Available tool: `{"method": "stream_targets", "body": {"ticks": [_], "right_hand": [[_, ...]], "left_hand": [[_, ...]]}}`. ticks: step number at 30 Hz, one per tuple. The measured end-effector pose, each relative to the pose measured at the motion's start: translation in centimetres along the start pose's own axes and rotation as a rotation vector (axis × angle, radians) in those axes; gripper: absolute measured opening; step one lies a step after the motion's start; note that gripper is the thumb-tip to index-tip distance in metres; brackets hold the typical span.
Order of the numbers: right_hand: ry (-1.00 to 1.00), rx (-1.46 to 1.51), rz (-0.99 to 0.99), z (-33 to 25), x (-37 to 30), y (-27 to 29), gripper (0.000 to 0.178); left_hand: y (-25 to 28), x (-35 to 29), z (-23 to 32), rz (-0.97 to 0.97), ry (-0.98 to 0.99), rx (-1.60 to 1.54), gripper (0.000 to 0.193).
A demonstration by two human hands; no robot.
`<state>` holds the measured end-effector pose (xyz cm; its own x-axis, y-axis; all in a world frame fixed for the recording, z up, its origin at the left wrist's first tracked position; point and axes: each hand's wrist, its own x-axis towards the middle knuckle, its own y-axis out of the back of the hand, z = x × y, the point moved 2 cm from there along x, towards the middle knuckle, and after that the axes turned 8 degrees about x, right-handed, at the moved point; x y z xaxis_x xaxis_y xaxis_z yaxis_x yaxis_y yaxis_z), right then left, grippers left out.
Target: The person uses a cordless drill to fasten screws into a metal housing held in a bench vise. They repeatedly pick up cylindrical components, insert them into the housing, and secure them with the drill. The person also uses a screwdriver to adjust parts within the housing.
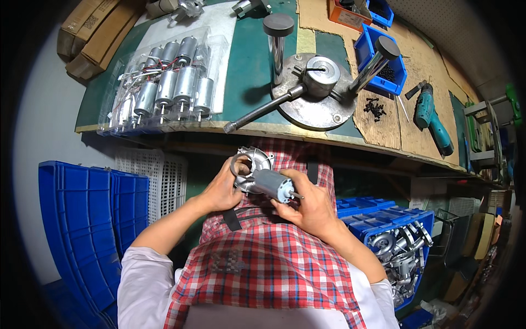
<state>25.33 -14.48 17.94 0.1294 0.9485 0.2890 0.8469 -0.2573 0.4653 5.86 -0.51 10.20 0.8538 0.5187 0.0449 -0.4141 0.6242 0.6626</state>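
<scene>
In front of my lap, my left hand (223, 185) is closed around a silver cast-metal housing (262, 158) with a round ring opening. My right hand (308, 202) grips a silver cylindrical electric motor (272, 183), its shaft end pointing right and toward me. The motor's other end meets or overlaps the housing; whether it sits inside cannot be told. On the bench beyond stands a round steel fixture (321, 77) with two black-capped posts and a long lever. Several more motors (175, 82) with wires lie in a clear plastic tray (109, 130) at the left.
A blue bin (378, 41) of black screws, a loose screw pile (375, 109) and a teal power drill (430, 118) occupy the bench's right. Beside me at right is a blue crate (378, 219) of metal castings. Blue crates (76, 219) stand at left; cardboard boxes (96, 33) sit far left.
</scene>
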Motion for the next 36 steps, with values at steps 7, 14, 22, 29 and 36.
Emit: {"method": "stream_targets", "body": {"ticks": [7, 14, 22, 29, 36], "right_hand": [[0.045, -0.021, 0.040, -0.6, 1.0, -1.0, 0.054], [-0.026, -0.214, -0.053, -1.6, 1.2, -1.8, 0.057], [0.018, -0.323, -0.149, -2.2, 2.3, -3.5, 0.039], [-0.197, -0.129, -0.040, -0.7, 1.1, -2.6, 0.051], [-0.040, -0.069, 0.061, 1.2, -0.2, -1.4, 0.033]], "left_hand": [[-3.0, -0.7, 0.9, 0.261, -0.010, 0.223, 0.051], [-3.2, -0.6, 1.6, 0.353, -0.047, 0.322, 0.050], [0.2, 1.8, 1.9, 0.077, -0.298, 0.140, 0.078], [-1.2, 2.6, 3.5, 0.162, -0.050, -0.146, 0.067], [-2.4, 2.1, 2.7, 0.044, -0.020, -0.507, 0.088]]}}
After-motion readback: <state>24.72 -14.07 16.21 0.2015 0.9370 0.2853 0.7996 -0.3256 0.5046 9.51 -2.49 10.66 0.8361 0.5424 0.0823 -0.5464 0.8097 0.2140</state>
